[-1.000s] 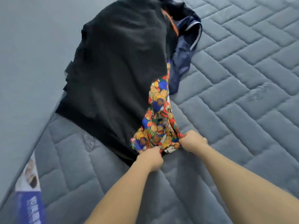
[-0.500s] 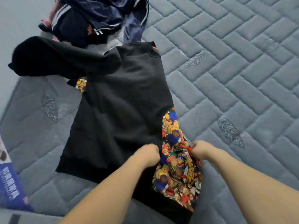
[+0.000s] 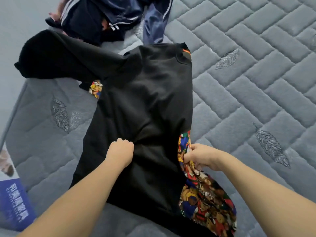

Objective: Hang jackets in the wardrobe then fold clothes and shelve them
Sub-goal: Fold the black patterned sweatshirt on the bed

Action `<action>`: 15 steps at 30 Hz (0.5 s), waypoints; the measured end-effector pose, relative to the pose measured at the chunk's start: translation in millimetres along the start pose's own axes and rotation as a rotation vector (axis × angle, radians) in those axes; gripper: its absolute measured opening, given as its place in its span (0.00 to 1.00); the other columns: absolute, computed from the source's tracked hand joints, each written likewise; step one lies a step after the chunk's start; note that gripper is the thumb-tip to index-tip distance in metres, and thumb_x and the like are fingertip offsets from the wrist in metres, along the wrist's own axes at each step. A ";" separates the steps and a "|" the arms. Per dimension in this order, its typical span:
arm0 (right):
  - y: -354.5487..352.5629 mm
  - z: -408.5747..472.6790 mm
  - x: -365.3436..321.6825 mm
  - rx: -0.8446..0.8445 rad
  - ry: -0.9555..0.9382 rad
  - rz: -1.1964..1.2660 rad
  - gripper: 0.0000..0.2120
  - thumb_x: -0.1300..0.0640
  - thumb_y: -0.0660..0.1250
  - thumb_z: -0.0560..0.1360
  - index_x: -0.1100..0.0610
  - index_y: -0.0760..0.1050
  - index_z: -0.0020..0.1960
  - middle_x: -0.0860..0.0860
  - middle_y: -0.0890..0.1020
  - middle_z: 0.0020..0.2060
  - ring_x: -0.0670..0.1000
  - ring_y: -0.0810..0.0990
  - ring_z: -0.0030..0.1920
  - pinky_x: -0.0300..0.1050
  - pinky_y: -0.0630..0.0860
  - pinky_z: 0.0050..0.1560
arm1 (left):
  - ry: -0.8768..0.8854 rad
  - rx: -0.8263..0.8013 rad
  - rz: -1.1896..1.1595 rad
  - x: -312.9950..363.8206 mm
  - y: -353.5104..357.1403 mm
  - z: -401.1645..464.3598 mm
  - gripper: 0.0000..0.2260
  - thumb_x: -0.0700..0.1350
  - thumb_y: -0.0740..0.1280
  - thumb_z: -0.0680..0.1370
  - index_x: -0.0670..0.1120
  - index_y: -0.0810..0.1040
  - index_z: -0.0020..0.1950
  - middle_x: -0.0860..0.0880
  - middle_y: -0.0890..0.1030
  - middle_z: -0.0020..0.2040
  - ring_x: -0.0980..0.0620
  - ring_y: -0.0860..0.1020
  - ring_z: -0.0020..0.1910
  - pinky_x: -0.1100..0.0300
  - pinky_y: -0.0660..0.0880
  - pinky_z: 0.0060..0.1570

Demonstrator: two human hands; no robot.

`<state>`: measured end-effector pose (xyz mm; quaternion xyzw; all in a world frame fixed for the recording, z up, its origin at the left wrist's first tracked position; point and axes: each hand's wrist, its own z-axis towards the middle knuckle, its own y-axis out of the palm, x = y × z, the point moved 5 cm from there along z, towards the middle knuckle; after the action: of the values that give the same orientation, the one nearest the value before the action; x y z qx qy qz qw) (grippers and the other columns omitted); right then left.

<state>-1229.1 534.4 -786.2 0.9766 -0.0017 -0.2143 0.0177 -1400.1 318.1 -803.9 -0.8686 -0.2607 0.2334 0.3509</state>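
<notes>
white characters on blue label (image 3: pixel 14 204), blurred, perhaps Chinese, unreadable

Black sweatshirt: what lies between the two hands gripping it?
In the head view, only the black sweatshirt spans from the left hand to the right hand, which pinches its bear-print panel.

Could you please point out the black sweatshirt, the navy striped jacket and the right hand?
Black sweatshirt (image 3: pixel 145 100), head view, mid-body.
Navy striped jacket (image 3: pixel 123 11), head view, crumpled middle.
Right hand (image 3: pixel 201 155), head view, back.
</notes>
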 end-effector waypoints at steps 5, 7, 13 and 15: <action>-24.4 5.8 -9.6 0.045 0.182 0.615 0.23 0.40 0.60 0.74 0.61 0.75 0.43 0.58 0.79 0.37 0.56 0.78 0.36 0.44 0.73 0.39 | -0.049 -0.463 -0.043 -24.7 5.3 -17.1 0.18 0.39 0.59 0.75 0.45 0.77 0.63 0.46 0.78 0.62 0.43 0.79 0.58 0.51 0.76 0.53; -25.3 7.6 -16.6 -0.004 0.224 0.583 0.28 0.39 0.55 0.78 0.63 0.80 0.46 0.61 0.85 0.41 0.58 0.83 0.38 0.47 0.78 0.40 | -0.055 -0.419 -0.099 -27.1 -28.1 -3.4 0.15 0.41 0.59 0.76 0.45 0.77 0.61 0.46 0.79 0.60 0.43 0.79 0.57 0.52 0.74 0.50; -23.0 -9.9 -27.7 -0.117 0.262 0.412 0.15 0.53 0.64 0.73 0.62 0.81 0.35 0.58 0.83 0.35 0.57 0.83 0.33 0.46 0.81 0.39 | 0.167 0.376 -0.397 44.3 -211.9 68.4 0.10 0.42 0.58 0.78 0.44 0.72 0.58 0.43 0.74 0.58 0.39 0.72 0.57 0.47 0.70 0.52; -31.7 -17.2 -24.6 -0.061 0.245 0.500 0.17 0.50 0.63 0.76 0.62 0.82 0.41 0.59 0.84 0.41 0.57 0.83 0.38 0.48 0.81 0.44 | 0.338 0.496 -0.386 99.2 -264.0 83.0 0.10 0.39 0.57 0.77 0.45 0.73 0.57 0.44 0.74 0.58 0.40 0.71 0.58 0.48 0.69 0.53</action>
<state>-1244.4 566.9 -761.5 0.9635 -0.2341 -0.0833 0.0996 -1450.3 582.9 -686.5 -0.7182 -0.2937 0.0719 0.6267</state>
